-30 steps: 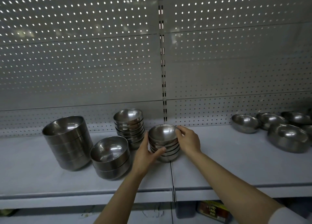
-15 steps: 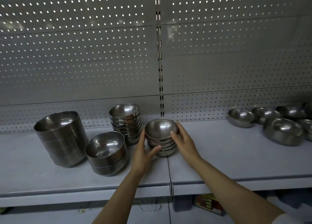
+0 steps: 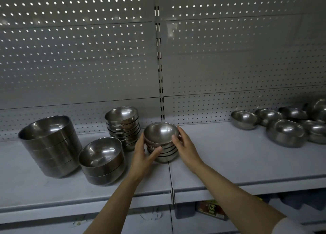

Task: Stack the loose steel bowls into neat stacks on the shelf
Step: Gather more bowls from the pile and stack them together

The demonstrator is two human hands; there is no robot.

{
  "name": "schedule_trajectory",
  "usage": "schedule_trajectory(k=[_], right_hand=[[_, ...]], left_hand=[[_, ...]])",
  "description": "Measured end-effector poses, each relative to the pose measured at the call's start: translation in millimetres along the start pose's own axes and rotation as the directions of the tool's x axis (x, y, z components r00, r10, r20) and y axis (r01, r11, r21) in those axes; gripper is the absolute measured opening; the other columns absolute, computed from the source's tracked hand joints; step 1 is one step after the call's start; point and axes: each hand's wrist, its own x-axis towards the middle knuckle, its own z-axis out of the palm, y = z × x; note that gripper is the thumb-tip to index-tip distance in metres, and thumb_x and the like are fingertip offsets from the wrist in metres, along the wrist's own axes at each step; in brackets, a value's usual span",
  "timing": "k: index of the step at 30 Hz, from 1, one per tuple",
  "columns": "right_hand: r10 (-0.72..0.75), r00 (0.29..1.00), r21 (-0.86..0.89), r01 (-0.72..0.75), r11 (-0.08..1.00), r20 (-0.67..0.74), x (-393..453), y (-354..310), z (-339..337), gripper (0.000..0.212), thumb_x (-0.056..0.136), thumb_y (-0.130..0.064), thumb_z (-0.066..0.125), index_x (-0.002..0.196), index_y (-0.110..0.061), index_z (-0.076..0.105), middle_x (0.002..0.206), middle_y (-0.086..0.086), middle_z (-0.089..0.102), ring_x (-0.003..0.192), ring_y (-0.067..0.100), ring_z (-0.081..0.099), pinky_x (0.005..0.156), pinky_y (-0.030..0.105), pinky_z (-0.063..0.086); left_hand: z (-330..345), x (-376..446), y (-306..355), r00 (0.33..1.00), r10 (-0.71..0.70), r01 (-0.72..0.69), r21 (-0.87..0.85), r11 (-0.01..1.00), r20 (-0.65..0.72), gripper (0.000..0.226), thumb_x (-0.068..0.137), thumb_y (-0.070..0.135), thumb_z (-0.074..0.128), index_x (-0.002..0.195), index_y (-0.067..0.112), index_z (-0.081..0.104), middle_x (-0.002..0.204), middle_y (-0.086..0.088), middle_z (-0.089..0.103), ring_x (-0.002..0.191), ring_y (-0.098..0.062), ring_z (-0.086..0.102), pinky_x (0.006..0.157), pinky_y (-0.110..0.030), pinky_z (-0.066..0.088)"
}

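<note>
a pale perforated back panel (image 3: 79, 57) rises behind a long grey shelf (image 3: 229, 163), which carries everything here. at the far left of the shelf stands the tall stack of wide bowls (image 3: 51, 145), leaning a little to the left. just beside it, nearer the front edge, sits a short stack of medium bowls (image 3: 102, 160). behind that, close to the panel, is a stack of small bowls (image 3: 123, 127). well apart on the right, the loose bowls (image 3: 285, 133) lie scattered, some touching one another; how many there are at the far edge is hard to tell, as the picture cuts them off. near the middle, over the seam in the shelf, stands the held stack (image 3: 161, 142) of small bowls, with both hands on it. the left hand (image 3: 141, 156) cups its left side, thumb curled across the front of the lower bowls. the right hand (image 3: 187, 149) rests against its right side, fingers (image 3: 175, 139) fairly straight, tips on the top bowl's rim. below the shelf a small dark package (image 3: 211, 210) shows.
</note>
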Motion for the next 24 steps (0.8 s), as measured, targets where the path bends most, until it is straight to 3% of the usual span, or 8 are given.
schedule_trajectory(k=[3, 5, 8, 14, 18, 24], right_hand=[[0.012, 1.000, -0.024, -0.012, 1.000, -0.005, -1, 1, -7, 0.058, 0.094, -0.051, 0.049, 0.145, -0.027, 0.036, 0.146, -0.007, 0.044, 0.133, 0.006, 0.041, 0.110, 0.031, 0.036], [0.034, 0.998, -0.082, -0.038, 0.996, -0.048, -3, -1, -16, 0.061, 0.096, -0.047, 0.047, 0.149, -0.021, 0.031, 0.151, -0.004, 0.036, 0.137, 0.010, 0.035, 0.113, 0.031, 0.030], [0.010, 0.993, -0.235, -0.037, 0.971, -0.115, -3, -3, -37, 0.060, 0.098, -0.044, 0.045, 0.150, -0.017, 0.029, 0.153, -0.001, 0.034, 0.139, 0.012, 0.033, 0.113, 0.029, 0.027], [-0.045, 0.985, -0.523, -0.051, 0.851, -0.169, -12, -4, -94, 0.066, 0.097, -0.048, 0.045, 0.151, -0.016, 0.025, 0.156, 0.002, 0.029, 0.143, 0.017, 0.027, 0.116, 0.031, 0.023], [-0.049, 0.976, -0.622, -0.096, 0.777, -0.212, -23, -10, -134, 0.068, 0.096, -0.047, 0.048, 0.151, -0.015, 0.024, 0.157, 0.004, 0.027, 0.143, 0.019, 0.026, 0.115, 0.030, 0.023], [-0.049, 0.946, -0.646, -0.179, 0.742, -0.319, -42, -18, -180, 0.071, 0.094, -0.047, 0.052, 0.151, -0.016, 0.024, 0.155, 0.006, 0.030, 0.140, 0.023, 0.033, 0.111, 0.034, 0.031]], left_hand=[[1, 2, 10, 0.998, -0.044, 0.041, -0.057, 0.998, -0.055, 0.086, 0.078, 0.065, 0.064, 0.152, 0.034, 0.031, 0.154, 0.010, 0.039, 0.140, -0.008, 0.038, 0.116, -0.045, 0.035], [0, 4, 18, 0.991, -0.070, 0.067, -0.026, 0.997, -0.114, 0.095, 0.077, 0.072, 0.060, 0.155, 0.033, 0.023, 0.160, 0.009, 0.029, 0.144, -0.008, 0.030, 0.119, -0.046, 0.030], [-1, 11, 36, 0.991, 0.043, -0.019, 0.185, 0.983, -0.124, 0.091, 0.084, 0.070, 0.056, 0.157, 0.030, 0.020, 0.162, 0.006, 0.023, 0.147, -0.013, 0.024, 0.120, -0.043, 0.025], [28, 33, 78, 0.947, 0.297, -0.314, 0.540, 0.781, 0.120, 0.092, 0.087, 0.059, 0.061, 0.158, 0.019, 0.019, 0.164, 0.000, 0.019, 0.150, -0.017, 0.018, 0.122, -0.040, 0.021], [61, 52, 91, 0.921, 0.269, -0.387, 0.589, 0.709, 0.282, 0.100, 0.084, 0.067, 0.058, 0.158, 0.015, 0.014, 0.165, -0.004, 0.015, 0.151, -0.021, 0.016, 0.123, -0.036, 0.016], [108, 73, 101, 0.887, 0.174, -0.418, 0.585, 0.695, 0.427, 0.108, 0.083, 0.067, 0.061, 0.159, 0.014, 0.007, 0.166, -0.006, 0.008, 0.152, -0.022, 0.010, 0.124, -0.037, 0.012]])
